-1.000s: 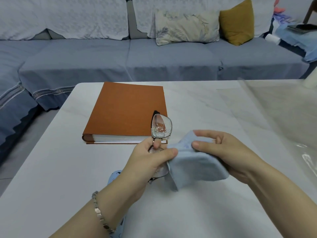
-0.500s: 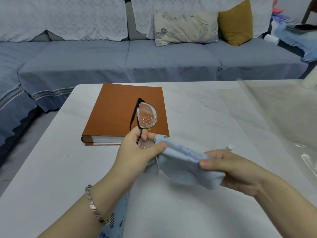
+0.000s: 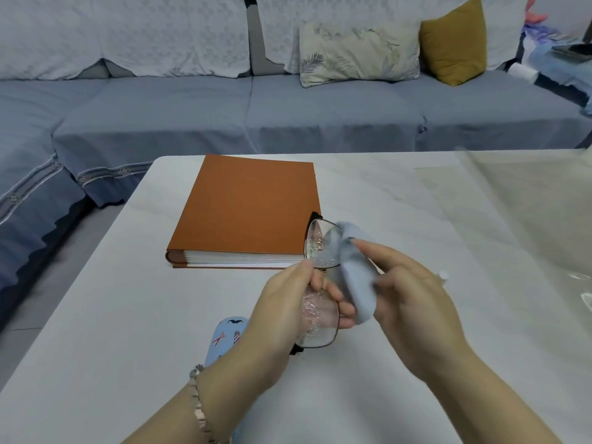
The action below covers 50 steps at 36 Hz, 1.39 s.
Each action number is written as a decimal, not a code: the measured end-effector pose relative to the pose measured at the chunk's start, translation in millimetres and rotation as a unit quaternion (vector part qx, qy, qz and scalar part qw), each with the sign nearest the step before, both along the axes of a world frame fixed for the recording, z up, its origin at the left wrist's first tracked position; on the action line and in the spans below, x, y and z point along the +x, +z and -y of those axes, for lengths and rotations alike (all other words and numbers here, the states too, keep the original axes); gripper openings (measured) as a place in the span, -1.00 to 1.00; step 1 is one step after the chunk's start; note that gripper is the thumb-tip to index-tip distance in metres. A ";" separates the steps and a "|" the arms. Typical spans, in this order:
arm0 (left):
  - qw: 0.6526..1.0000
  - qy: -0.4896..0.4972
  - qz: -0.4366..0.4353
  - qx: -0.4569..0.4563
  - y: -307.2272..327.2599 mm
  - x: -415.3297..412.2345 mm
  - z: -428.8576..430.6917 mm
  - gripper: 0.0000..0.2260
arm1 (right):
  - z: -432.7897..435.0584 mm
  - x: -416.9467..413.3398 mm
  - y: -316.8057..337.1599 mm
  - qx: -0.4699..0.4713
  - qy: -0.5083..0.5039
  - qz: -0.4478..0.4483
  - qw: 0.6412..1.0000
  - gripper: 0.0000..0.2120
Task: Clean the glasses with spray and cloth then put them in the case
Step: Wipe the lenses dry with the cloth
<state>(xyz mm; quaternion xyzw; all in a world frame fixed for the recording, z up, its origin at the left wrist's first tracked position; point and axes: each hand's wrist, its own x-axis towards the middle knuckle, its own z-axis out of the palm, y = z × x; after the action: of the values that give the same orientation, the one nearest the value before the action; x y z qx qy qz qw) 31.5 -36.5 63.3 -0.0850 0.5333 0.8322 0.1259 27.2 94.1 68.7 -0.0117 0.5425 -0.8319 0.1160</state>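
Glasses [image 3: 320, 328] are held up over the table [image 3: 128, 315], near its front-middle, stood on end w/ one lens above the other. Thin dark frame; both lenses are speckled w/ droplets. L hand [image 3: 282, 315] pinches them around the bridge, thumb & fingers closed on the frame btwn the two lenses, palm showing through the lower lens. It's a tight, narrow grip.

Cloth [image 3: 355, 283], pale blue, is bunched in the R hand [image 3: 413, 302], w/ thumb & fingers closed round it. Its top fold wraps the right edge of the upper lens, part of it showing through the glass. Its lower end touches the L fingertips. R hand is a bit blurred.

Case [image 3: 229, 334], light blue w/ scissors & moustache print, lies on the table just beside the L wrist, partly hidden by the forearm; can't tell if it's open or closed. Beaded bracelet [image 3: 197, 398] on the L wrist. Small white tip [image 3: 443, 274] peeks out past the R hand; too little shows to say what it is.

Further out, a thick orange album [image 3: 246, 206] lies flat & closed on the table behind the hands, spine to the left, page edges facing the camera. The upper lens overlaps its near-right corner in view. Clear plastic sheet [image 3: 528, 203] covers the table's right part. Beyond the table is a blue-grey sofa [image 3: 288, 123] w/ white covers on the backrest, plus a leaf-print cushion [image 3: 358, 52] & a mustard cushion [image 3: 455, 43] side by side.
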 end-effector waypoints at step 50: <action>0.998 -0.064 -0.008 -0.025 -21.3 25.9 -9.6 -0.67 | 17.8 17.8 -15.6 0.128 -0.125 0.062 0.982 -0.79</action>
<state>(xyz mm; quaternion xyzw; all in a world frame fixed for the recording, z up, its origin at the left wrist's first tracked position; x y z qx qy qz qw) 57.4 -26.8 42.1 -0.0470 0.5596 0.8093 0.1723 45.0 76.3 53.1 0.1228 0.6333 -0.7628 0.0453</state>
